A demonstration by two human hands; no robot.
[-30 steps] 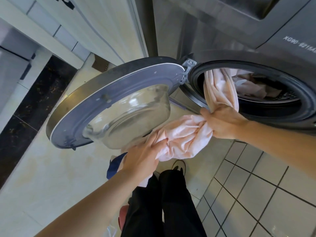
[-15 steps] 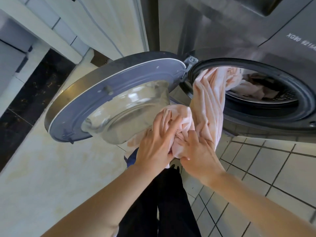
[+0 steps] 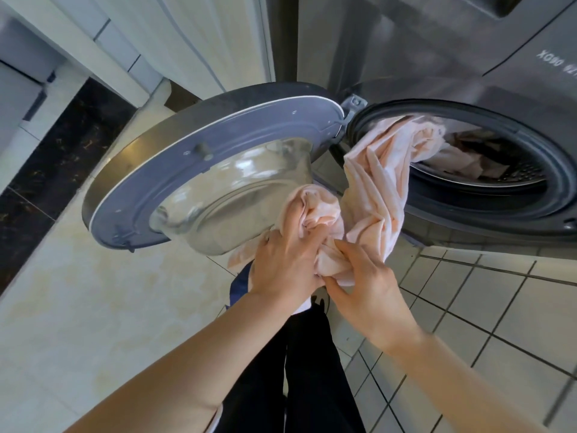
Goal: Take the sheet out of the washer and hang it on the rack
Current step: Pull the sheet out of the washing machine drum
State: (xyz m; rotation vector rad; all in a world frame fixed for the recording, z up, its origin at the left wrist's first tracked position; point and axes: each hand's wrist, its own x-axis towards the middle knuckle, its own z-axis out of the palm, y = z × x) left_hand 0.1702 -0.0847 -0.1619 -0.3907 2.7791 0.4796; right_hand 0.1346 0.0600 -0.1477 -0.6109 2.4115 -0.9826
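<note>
Since one second earlier, the right grip has come away from the washer's mouth and now lies just beside the left grip; since half a second earlier, both have kept much the same pose. Both are bare hands. The left grip's fingers are curled into a bunched end of the pale pink sheet, and that bunch rises above the knuckles, close against the glass bowl of the open door. The right grip pinches folds of the same bunch between thumb and curled fingers, touching the cloth next to the left. From the two grips the sheet runs up as a twisted band, crosses the left part of the grey door seal and passes into the drum, where the rest of it lies heaped with a darker item. The door stands swung out to the left of the washer on its hinge. Below the grips are the person's black trousers and a shoe on the tiled floor.
</note>
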